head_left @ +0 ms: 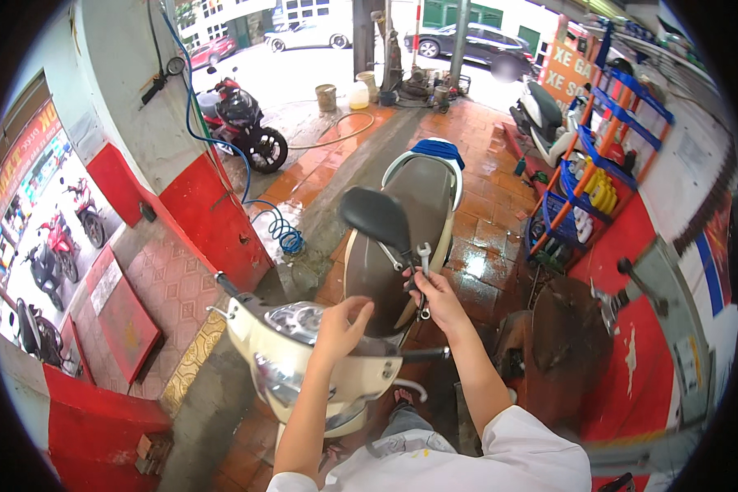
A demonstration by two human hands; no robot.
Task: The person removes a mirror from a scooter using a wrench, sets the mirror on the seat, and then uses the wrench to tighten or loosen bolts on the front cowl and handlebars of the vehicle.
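Left hand (344, 328) loosely curled above cream scooter (377, 373), nothing visible in it. Right hand (439, 302) pinches wrench (425, 261) and mirror (375, 216) stem over the seat (371, 285). Mirror: probably light, stiff, glass fragile; grip by stem. Fingers hide stem's lower end; glass side unseen; wrench count unclear.

You are reaching out two bare hands, one left hand (342, 328) and one right hand (436, 299). You are holding one mirror (375, 215) and at least one wrench (424, 261); overlap is hiding the exact number. Around you, one cream scooter (377, 373), one white scooter (543, 111) and one dark red motorcycle (238, 105) are standing. Beyond, at least four motorbikes (59, 238) and three cars (485, 43) are showing. One blue-and-orange rack (613, 107) is standing rightward.
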